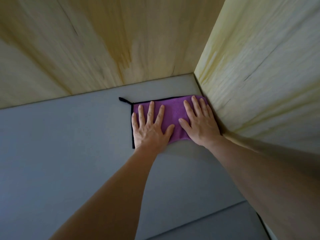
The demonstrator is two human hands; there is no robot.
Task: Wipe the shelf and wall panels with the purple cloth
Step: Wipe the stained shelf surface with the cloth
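A purple cloth point(173, 111) with a black hem and a small black loop lies flat on the grey shelf point(69, 144), pushed into the corner where the shelf meets the wooden panels. My left hand point(149, 127) presses on the cloth's left half with fingers spread straight. My right hand point(199, 122) lies flat on its right half, its outer edge close to the right wall panel point(259, 75). Both forearms reach in from below.
A pale wood-grain panel point(103, 45) rises behind the shelf and meets the right panel at a corner near the cloth. A seam point(207, 217) crosses the grey surface at the bottom right.
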